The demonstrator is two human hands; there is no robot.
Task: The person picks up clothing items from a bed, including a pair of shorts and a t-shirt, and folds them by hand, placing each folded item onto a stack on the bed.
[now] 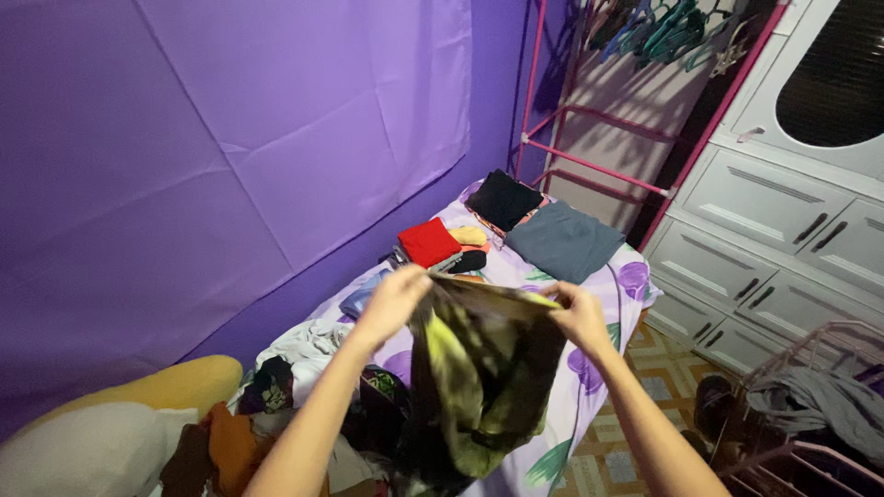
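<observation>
Both hands pinch the top edge of a dark, yellow-green patterned garment (483, 377), which hangs down between the forearms above the bed (603, 304). The left hand (396, 299) is closed on one corner, the right hand (580, 317) on the other — well apart, the edge stretched between them. Beyond the left hand lie a folded red garment (428, 242) and a folded black one (502, 200); beyond the right, a folded grey-blue garment (564, 241). Below the left forearm — a heap of unfolded clothes (295, 405).
</observation>
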